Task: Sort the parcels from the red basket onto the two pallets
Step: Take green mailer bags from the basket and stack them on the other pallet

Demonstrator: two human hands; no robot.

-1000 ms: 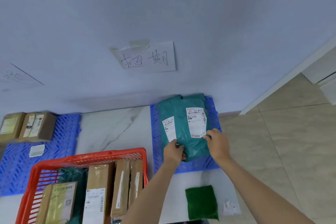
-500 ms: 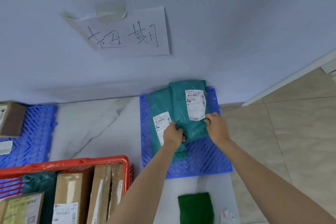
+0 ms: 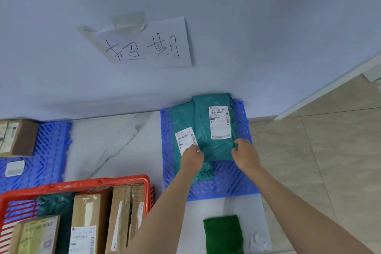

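On the right blue pallet (image 3: 226,183) lie two teal mailer bags with white labels. The upper teal bag (image 3: 216,128) rests against the wall and overlaps the lower teal bag (image 3: 181,121). My left hand (image 3: 192,158) pinches the upper bag's near left corner, and my right hand (image 3: 245,153) pinches its near right corner. The red basket (image 3: 99,182) at lower left holds several brown cardboard parcels (image 3: 90,220) and a dark green bag (image 3: 53,205). The left blue pallet (image 3: 49,150) carries a brown box (image 3: 18,138) and a small white packet (image 3: 14,168).
A paper sign (image 3: 148,47) with handwriting is taped to the wall above the right pallet. A dark green folded packet (image 3: 223,234) and a small white scrap (image 3: 257,241) lie on the white floor strip near me. Tan floor tiles (image 3: 319,161) spread to the right.
Both hands have pushed the upper teal bag farther back toward the wall on the right pallet. My view has moved closer and shifted right.
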